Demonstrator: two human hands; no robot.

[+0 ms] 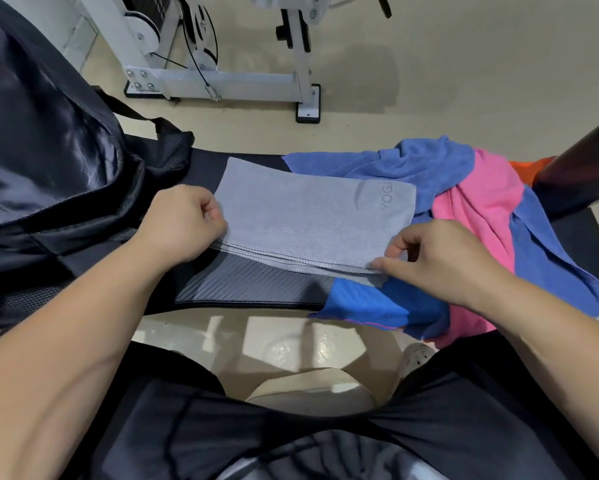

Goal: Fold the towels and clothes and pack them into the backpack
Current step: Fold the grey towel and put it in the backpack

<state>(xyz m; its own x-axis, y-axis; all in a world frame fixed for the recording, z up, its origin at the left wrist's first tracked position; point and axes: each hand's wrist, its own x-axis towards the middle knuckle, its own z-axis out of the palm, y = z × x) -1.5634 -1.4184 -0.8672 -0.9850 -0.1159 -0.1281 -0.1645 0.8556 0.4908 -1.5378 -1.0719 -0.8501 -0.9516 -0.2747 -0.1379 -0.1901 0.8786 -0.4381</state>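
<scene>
The folded grey towel (311, 220) lies on the table (249, 284) beside the backpack (48, 150), the left hand (180, 223) gripping its left end and the right hand (440, 258) with fingers (391, 266) pinching the near corner; the layers look best squared before lifting.

A black padded bench (256, 285) with a woven-pattern surface runs across the middle of the frame, standing on a pale beige floor (429, 81). At its left end rests a large dark backpack (48, 150), and in the centre lies a grey towel (311, 220), folded flat into a layered rectangle. The right end is covered by a loose heap: a blue towel (429, 164), a pink cloth (478, 209) draped across it, and a bright blue garment (363, 303) hanging over the near edge.
</scene>
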